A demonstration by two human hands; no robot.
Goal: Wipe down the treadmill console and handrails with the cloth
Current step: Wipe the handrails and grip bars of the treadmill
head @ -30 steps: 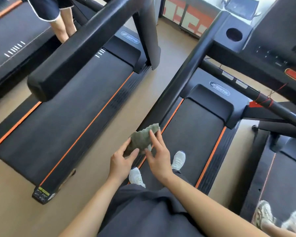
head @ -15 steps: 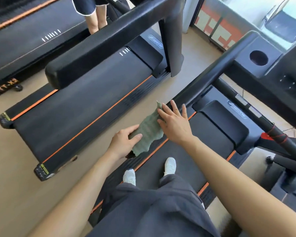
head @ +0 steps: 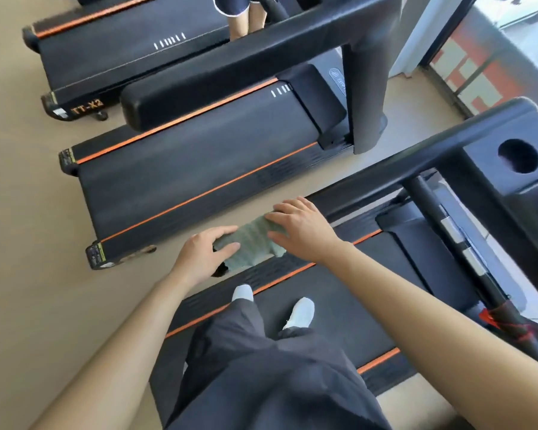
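The left hand point(head: 204, 259) grips the ribbed green cloth point(head: 252, 245) on the black handrail point(head: 385, 181); right hand point(head: 303, 232) presses flat-fingered.

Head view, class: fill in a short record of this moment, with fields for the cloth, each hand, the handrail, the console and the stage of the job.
cloth: green cloth, draped over the handrail
handrail: black, on the person's left, running up to the console
left hand: left hand grips the cloth's near end
right hand: right hand lies on the cloth's far end, fingers fairly straight
console: black, with a round cup hole; the cloth is not on it
stage: cloth on the handrail; console not yet reached
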